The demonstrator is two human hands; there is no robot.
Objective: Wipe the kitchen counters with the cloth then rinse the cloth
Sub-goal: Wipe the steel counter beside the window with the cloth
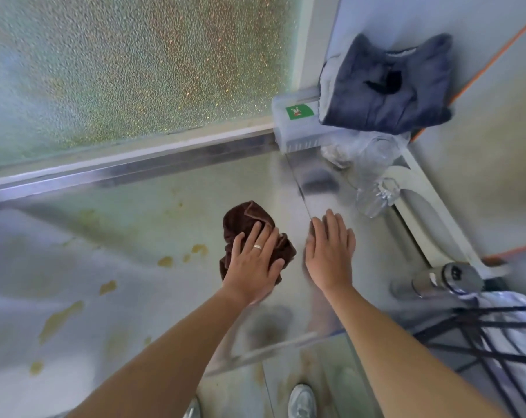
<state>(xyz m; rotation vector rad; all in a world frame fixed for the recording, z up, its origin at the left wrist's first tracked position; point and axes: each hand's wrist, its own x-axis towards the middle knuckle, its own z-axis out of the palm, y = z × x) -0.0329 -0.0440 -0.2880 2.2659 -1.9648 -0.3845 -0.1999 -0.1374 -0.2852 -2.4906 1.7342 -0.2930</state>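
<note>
A crumpled dark brown cloth [246, 218] lies on the steel counter [141, 230]. My left hand [254, 260] presses flat on the cloth, fingers spread, a ring on one finger. My right hand [331, 248] rests flat on the counter just to the right of the cloth, fingers together, holding nothing. Yellowish stains [200, 249] dot the counter to the left of the cloth, and larger ones [61, 319] lie further left.
A frosted window [135, 70] rises behind the counter. At the back right stand a clear box [297, 128] with a folded blue towel [388, 86] on top, clear plastic wrap [373, 164] and a faucet [445, 282]. A wire rack [496, 342] sits at right.
</note>
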